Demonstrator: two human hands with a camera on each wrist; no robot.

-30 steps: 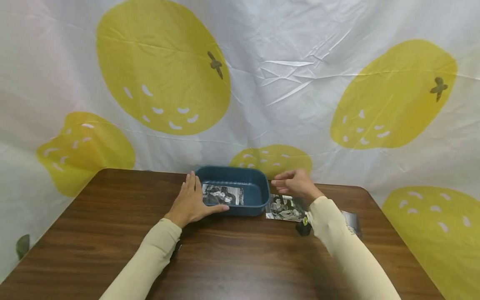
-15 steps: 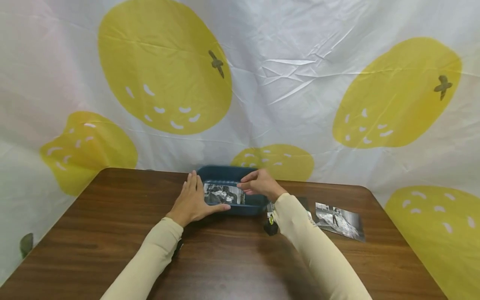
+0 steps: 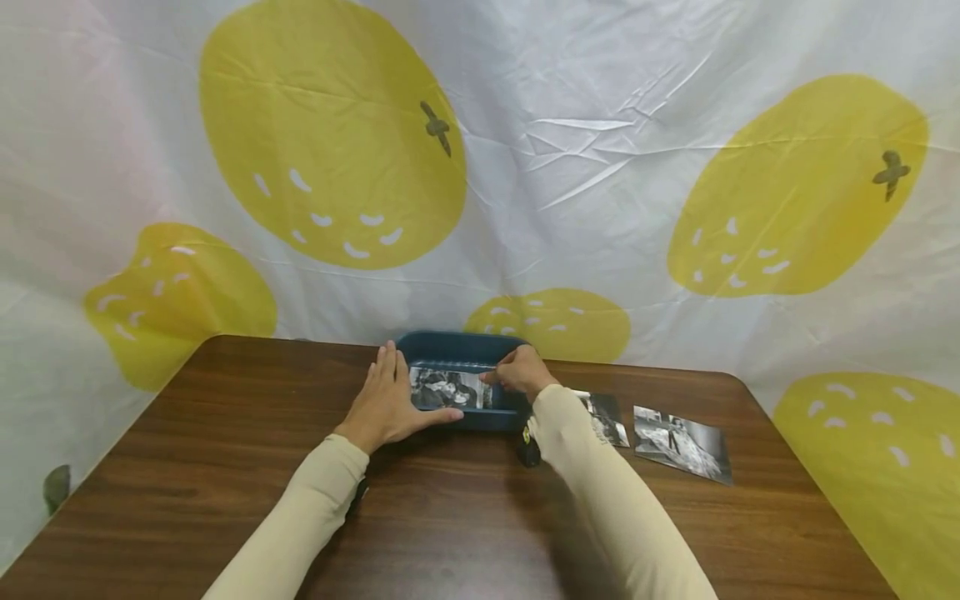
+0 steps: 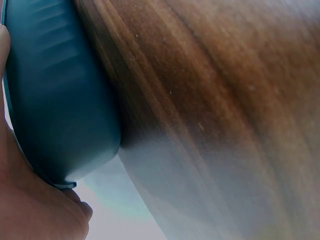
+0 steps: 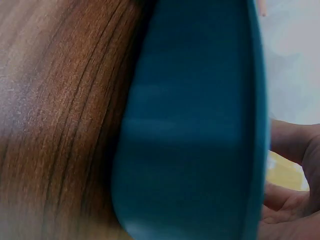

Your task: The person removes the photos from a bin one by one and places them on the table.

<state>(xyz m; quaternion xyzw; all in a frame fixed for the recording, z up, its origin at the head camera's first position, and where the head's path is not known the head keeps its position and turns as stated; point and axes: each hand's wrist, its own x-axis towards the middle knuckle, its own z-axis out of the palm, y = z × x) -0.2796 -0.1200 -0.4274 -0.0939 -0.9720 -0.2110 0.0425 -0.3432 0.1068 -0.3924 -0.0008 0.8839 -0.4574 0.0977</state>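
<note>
Head: 2 photos [image 3: 681,443] R of tray [image 3: 465,343]; sleeve [image 3: 613,492] overlaps one

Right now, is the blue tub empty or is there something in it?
Not empty: the head view shows at least one black-and-white photo lying inside the tub, on its bottom.

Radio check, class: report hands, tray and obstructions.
Left hand on rim of blue tray. Right hand at right end of inner photo, grip unclear. Right sleeve partly hiding loose photo.
</note>
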